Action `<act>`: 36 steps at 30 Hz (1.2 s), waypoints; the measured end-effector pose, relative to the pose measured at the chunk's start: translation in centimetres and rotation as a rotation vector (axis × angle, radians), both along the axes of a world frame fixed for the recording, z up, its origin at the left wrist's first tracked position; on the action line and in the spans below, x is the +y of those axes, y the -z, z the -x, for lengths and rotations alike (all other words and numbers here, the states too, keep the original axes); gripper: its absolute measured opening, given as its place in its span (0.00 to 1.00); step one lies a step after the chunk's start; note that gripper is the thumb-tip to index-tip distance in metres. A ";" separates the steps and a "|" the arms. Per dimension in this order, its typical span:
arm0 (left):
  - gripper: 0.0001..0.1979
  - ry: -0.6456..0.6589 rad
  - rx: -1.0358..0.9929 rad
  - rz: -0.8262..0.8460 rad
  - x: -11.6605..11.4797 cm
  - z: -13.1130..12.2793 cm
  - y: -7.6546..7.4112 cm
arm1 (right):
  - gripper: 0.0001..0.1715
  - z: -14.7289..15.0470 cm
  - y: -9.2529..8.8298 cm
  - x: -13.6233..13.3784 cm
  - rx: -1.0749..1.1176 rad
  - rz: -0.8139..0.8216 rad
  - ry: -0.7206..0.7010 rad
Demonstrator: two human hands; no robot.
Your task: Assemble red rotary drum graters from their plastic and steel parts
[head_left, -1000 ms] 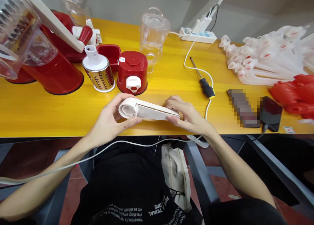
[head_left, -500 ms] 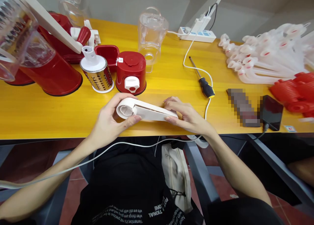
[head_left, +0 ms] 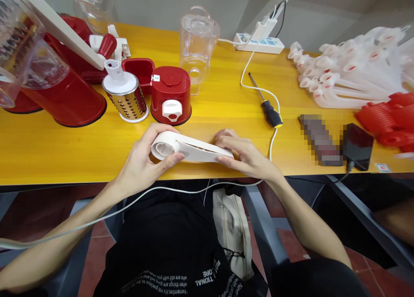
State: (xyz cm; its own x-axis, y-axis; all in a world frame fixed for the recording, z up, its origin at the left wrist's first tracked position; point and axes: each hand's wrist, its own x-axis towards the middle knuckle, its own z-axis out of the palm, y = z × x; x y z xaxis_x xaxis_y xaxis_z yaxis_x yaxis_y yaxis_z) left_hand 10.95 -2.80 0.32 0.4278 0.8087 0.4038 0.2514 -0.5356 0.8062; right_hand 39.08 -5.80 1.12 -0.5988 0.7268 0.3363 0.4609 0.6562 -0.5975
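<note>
Near the table's front edge, both hands hold a white plastic crank arm [head_left: 203,151] with a round hollow hub on its left end. My left hand [head_left: 144,159] is closed around the hub, its thumb along the lower face. My right hand [head_left: 246,154] pinches the narrow end between thumb and fingers. A dark slit runs along the arm between its top edge and side panel. Just behind it stands a red grater base [head_left: 171,94] with a white knob. Left of that is a perforated metal grating drum [head_left: 127,100] with a white top.
Assembled red graters [head_left: 67,94] crowd the left. A clear plastic housing [head_left: 198,46] stands behind the red base. A screwdriver [head_left: 267,105] lies beside a white cable. Translucent white parts [head_left: 349,72], red ribbed parts [head_left: 388,120] and a phone [head_left: 357,146] occupy the right. A power strip [head_left: 258,42] sits behind.
The slit in the crank arm looks slightly wider toward its right part. Both hands keep their grip, and the whole view has shifted slightly.
</note>
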 end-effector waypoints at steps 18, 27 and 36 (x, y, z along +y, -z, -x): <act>0.33 0.051 -0.083 -0.086 0.1 -0.8 -0.5 | 0.30 0.6 -0.7 0.7 0.498 0.623 0.210; 0.23 0.103 0.054 -0.603 1.8 -0.4 -1.7 | 0.24 1.5 -2.7 0.6 0.592 1.083 0.241; 0.18 0.242 0.227 -0.748 2.8 0.1 -2.3 | 0.21 1.8 -3.0 1.0 0.484 1.107 0.229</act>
State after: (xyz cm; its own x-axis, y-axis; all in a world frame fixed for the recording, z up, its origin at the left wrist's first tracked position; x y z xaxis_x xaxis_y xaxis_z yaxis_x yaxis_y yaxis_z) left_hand 10.85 -0.05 2.57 0.6923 0.2343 0.6825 0.1743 -0.9721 0.1570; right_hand 37.30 -4.78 4.14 -0.4051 0.8332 -0.3765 0.0752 -0.3800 -0.9219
